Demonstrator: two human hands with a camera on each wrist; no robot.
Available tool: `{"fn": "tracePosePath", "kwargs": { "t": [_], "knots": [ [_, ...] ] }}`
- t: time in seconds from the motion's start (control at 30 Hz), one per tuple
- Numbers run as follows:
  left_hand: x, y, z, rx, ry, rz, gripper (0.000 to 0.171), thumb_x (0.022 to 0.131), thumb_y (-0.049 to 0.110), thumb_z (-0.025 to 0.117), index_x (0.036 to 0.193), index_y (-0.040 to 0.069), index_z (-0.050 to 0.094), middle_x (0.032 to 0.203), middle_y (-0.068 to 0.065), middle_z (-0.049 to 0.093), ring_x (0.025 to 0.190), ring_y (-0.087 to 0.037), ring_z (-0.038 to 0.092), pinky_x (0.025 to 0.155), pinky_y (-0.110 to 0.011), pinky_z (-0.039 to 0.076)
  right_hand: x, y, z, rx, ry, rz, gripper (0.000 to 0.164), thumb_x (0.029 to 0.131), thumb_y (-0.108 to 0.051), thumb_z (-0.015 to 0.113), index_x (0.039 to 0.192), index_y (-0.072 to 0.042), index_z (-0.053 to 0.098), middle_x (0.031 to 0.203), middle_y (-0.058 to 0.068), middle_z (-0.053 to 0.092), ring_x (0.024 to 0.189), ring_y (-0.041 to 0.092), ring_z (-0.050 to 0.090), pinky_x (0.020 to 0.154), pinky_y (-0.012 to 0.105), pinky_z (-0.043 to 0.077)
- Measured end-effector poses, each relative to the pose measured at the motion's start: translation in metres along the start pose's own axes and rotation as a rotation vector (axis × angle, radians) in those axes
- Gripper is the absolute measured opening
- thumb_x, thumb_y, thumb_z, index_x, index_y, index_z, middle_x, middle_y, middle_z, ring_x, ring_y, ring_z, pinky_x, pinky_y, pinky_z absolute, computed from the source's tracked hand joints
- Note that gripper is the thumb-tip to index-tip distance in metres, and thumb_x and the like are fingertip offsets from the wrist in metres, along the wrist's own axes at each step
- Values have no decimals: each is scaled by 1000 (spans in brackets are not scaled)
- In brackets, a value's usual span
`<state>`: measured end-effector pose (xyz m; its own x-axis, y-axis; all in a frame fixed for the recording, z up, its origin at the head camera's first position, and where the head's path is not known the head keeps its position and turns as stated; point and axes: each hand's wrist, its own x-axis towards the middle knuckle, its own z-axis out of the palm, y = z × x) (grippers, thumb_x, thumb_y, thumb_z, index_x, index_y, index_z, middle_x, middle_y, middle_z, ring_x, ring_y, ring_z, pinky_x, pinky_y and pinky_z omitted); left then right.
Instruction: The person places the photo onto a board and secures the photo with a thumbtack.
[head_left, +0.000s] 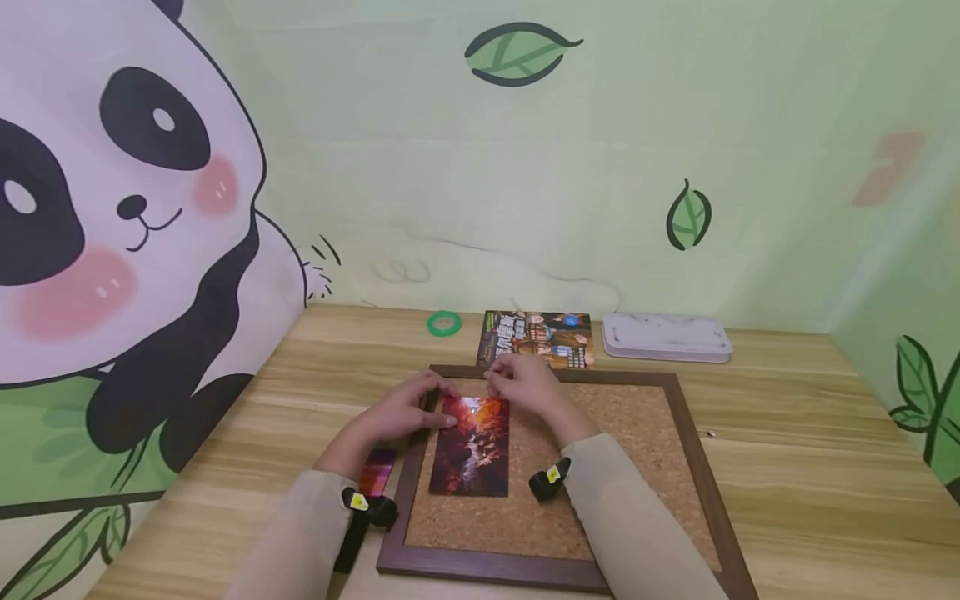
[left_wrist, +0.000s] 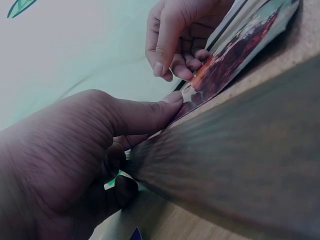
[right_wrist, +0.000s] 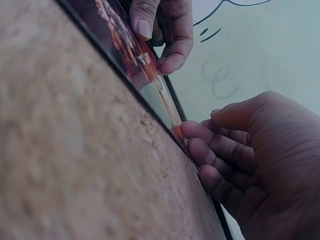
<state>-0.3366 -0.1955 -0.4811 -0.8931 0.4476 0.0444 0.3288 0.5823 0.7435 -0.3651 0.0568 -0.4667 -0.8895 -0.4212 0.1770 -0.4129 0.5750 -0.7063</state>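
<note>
A glossy red-and-orange picture card (head_left: 472,450) lies on the left part of a cork board (head_left: 600,475) with a dark brown frame. My left hand (head_left: 405,408) is at the card's upper left, its straight thumb (left_wrist: 160,112) pressing the card and its index fingertip (right_wrist: 172,62) by the top edge. My right hand (head_left: 528,387) is at the card's upper right corner. Its thumb (right_wrist: 232,115) and index tip are close together; whether something small is between them is hidden. The other fingers of that hand are bent, with tips touching the card's edge.
Behind the board lie a printed magazine-like card (head_left: 555,333), a white case (head_left: 667,337) and a green tape ring (head_left: 444,322). Another colourful card (head_left: 377,471) lies left of the frame, partly under my left wrist. A tiny object (head_left: 712,433) sits right of the board.
</note>
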Motion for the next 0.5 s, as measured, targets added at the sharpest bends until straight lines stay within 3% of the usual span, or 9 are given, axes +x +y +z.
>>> {"fn": "tracePosePath", "kwargs": {
  "t": [0.2,0.37,0.5],
  "knots": [
    [-6,15,-12,23,-50,-24,37,91,32,76,121,15,64,119,-5,58,104,-23,54,88,-43,46,-3,-10,-1,-13,-2,-29,17,100,-24,62,93,-11,71,76,-5,68,68,11,60,67,30,49],
    [-19,32,-46,50,-70,-57,44,94,34,71,129,10,58,130,-13,55,106,-28,56,80,-41,51,-17,-40,-11,59,-17,-61,19,102,-29,60,101,-14,71,84,2,70,66,14,59,60,31,49],
    [-38,28,-74,140,-126,-147,56,89,26,77,136,6,53,138,-23,47,116,-40,52,86,-51,51,-35,-57,-28,94,-53,-118,18,103,-30,59,99,-17,70,86,4,71,67,12,58,61,31,48]
  ]
}}
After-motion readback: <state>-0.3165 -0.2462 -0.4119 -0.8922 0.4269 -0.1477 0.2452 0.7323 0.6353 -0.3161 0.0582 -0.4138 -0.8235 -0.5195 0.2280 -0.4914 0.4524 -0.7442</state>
